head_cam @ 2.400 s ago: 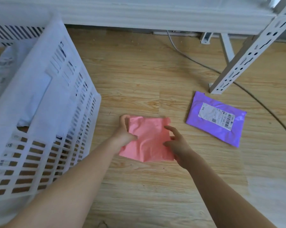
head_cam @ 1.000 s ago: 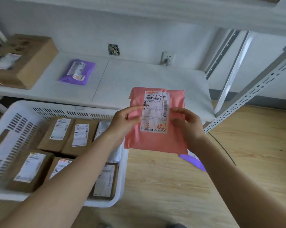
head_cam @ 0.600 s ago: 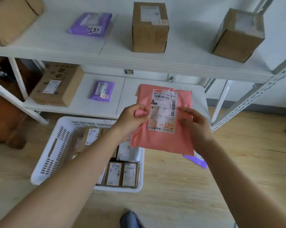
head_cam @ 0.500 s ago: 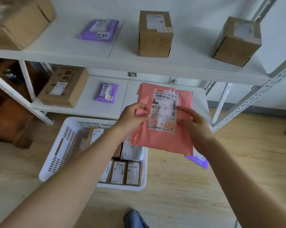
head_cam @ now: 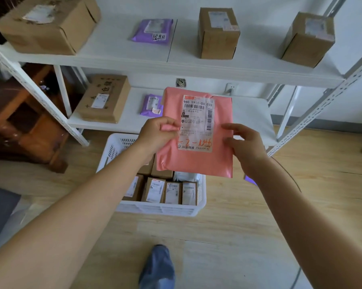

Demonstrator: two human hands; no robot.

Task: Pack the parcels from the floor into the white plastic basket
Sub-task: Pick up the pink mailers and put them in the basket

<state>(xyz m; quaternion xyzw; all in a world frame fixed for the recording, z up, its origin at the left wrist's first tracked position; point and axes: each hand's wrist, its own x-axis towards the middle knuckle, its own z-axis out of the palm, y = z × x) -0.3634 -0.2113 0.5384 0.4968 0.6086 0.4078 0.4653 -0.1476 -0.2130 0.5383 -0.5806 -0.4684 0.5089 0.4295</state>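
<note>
1. Nearest the camera: blue shoe (head_cam: 157, 265) on the wooden floor (head_cam: 228, 236), between the two bare forearms.
2. Left hand (head_cam: 155, 135): fingers (head_cam: 169, 126) pinched on the left edge of the pink parcel (head_cam: 196, 163), thumb and fingertips closed on the film.
3. Right hand (head_cam: 245, 146): fingers (head_cam: 231, 127) curled against the right edge of the same parcel, grasping it from that side.
4. Pink parcel: held upright in the air between both hands, above the basket, white shipping label (head_cam: 197, 123) facing the camera (orange handwriting across the label's lower part).
5. White plastic basket (head_cam: 161, 209): on the floor below the parcel, packed with brown boxes (head_cam: 155, 189) standing label-up in rows.
6. Purple parcel (head_cam: 250, 181): on the floor, mostly hidden behind the right forearm.
7. Lower shelf (head_cam: 251, 113): flat brown carton (head_cam: 105, 99) and small purple mailer (head_cam: 152, 105), apart.
8. Upper shelf (head_cam: 117, 49): large carton (head_cam: 51, 24), purple mailer (head_cam: 154, 31), two upright cartons (head_cam: 217, 33).
</note>
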